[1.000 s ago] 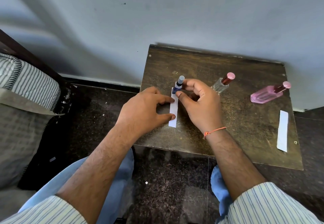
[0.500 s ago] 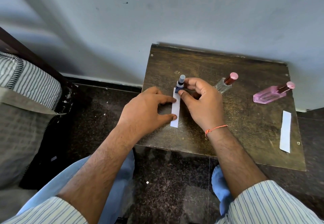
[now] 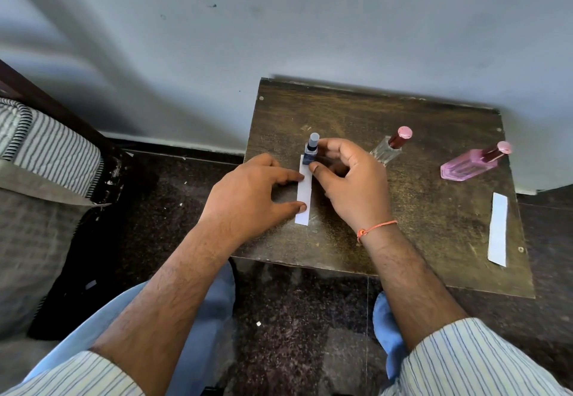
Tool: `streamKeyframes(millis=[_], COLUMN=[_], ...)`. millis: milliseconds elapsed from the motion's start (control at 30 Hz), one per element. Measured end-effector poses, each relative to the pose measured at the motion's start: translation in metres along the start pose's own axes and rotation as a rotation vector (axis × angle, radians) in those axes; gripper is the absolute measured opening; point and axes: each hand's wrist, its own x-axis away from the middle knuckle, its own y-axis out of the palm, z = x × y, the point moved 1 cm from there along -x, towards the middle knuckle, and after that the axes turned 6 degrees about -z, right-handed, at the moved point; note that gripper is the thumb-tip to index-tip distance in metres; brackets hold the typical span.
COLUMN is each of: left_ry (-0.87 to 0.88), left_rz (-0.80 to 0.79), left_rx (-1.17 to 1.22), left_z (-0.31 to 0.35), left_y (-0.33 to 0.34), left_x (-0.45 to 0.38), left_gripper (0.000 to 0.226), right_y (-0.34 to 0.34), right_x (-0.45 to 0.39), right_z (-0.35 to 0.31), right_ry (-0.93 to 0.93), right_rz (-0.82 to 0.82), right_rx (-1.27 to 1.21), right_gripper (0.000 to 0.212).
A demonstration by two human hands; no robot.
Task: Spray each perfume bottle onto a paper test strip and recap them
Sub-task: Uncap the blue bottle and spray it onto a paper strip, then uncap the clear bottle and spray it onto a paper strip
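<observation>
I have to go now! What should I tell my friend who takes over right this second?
Left hand: fingers flat, pressing the paper strip onto the table.
Right hand: pinching the small blue bottle at the strip's far end, grey top on.
Clear bottle and pink bottle stand to the right, both capped. A second strip lies at the right edge.
Done: can't tell whether anything was sprayed.
Left: probably spray all three, then recap.

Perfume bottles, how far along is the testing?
Nothing looks finished. In hand: the right hand holds the small blue bottle, cap on, at the strip that the left hand pins down. Left: the clear bottle, the pink bottle and the spare strip sit untouched.
</observation>
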Motion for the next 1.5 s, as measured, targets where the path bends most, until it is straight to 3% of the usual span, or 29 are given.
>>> streamKeyframes(millis=[400,1033,1500], left_ry=[0.168,0.304,0.308], left_rz=[0.125,0.057,0.041], left_rx=[0.150,0.145,0.154], left_z=[0.015,0.043,0.074], left_y=[0.002,0.023,0.037], left_x=[0.000,-0.012,-0.017], left_gripper=[0.019,0.016,0.017], right_y=[-0.009,-0.058,-0.098], right_x=[0.010,0.030,0.041], right_z=[0.004,0.019,0.033], right_ry=[-0.018,0.002,0.019], right_rz=[-0.003,0.016,0.038], right_rx=[0.023,0.139,0.178], right_gripper=[0.033,0.023,0.017])
